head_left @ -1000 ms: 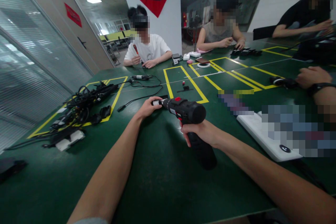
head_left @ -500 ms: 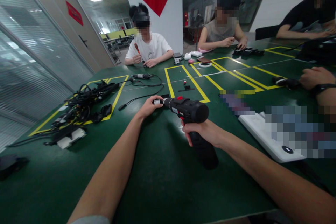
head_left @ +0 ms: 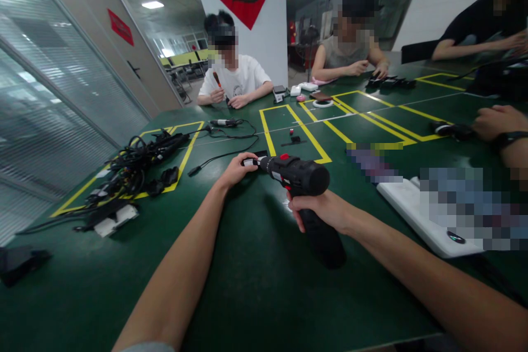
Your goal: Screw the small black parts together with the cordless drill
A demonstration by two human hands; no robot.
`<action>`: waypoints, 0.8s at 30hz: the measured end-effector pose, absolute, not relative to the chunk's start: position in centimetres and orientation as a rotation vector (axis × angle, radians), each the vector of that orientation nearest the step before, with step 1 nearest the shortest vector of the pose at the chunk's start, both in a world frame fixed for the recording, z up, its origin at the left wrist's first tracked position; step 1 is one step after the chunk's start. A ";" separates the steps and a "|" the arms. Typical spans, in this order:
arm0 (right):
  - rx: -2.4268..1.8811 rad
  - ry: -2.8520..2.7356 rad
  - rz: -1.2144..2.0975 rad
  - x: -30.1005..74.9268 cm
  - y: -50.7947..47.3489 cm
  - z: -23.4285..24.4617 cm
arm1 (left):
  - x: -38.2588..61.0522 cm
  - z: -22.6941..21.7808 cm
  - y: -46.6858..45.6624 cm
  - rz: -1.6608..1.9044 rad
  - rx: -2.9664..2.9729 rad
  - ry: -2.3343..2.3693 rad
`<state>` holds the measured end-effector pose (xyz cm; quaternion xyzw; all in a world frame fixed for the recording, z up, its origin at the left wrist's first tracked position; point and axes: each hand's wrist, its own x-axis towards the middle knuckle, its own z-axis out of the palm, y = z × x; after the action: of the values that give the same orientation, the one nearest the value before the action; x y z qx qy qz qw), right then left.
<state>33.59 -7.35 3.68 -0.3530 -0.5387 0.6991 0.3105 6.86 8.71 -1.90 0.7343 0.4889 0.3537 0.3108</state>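
Note:
My right hand [head_left: 319,209] is wrapped round the grip of a black cordless drill [head_left: 299,173] with red accents. The drill lies level, its chuck pointing left toward my other hand. My left hand [head_left: 237,169] is closed on a small black block with a white label [head_left: 249,162], held low at the green table [head_left: 256,286]. The drill's tip meets or nearly meets this block; whether they touch I cannot tell. A dark flat edge shows just behind the block. The bit itself is mostly hidden.
Tangled black cables and adapters [head_left: 140,165] lie at the left. A white device [head_left: 429,220] rests at the right, near another person's hand [head_left: 497,126]. Yellow tape [head_left: 268,132] marks the table. Across it, a person holds an orange-handled screwdriver [head_left: 216,79].
The view has shifted slightly, so things sit a little lower and to the right. Both hands keep their holds, and the drill stays at the block.

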 end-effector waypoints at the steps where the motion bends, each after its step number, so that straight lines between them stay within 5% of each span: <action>1: -0.928 -1.426 1.849 33.6 -7.3 3.6 | 6.9 -2.0 8.7 0.937 1.929 1.285; 24: -0.935 -1.430 1.840 33.6 -7.2 3.6 | 7.1 -1.7 8.4 0.951 1.875 1.286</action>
<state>33.56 -7.23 3.64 -0.3542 -0.5413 0.6967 0.3101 7.10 8.41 -1.74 0.7176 0.4921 0.3641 0.3322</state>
